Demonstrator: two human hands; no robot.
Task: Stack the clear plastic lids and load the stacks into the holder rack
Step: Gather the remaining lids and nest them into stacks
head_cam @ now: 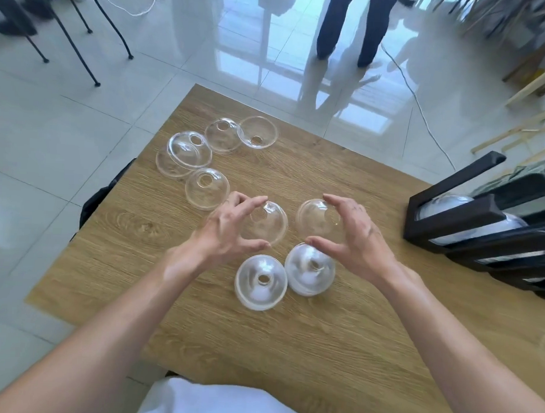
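Clear dome lids sit directly under each spread, empty hand: the left hand [230, 232] over one lid [269, 226], the right hand [350, 230] over its neighbour [318, 222].

No legible text, labels, brands, numbers or signs observed on any surface in the head view. Small dark marks on the back of the right hand [361, 232], too blurred to read.

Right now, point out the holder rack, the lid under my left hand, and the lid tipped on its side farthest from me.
holder rack [456, 219], head view, front black bar.
lid under left hand [272, 225], head view, dome right of its hole.
tipped lid [258, 130], head view, inner wall.
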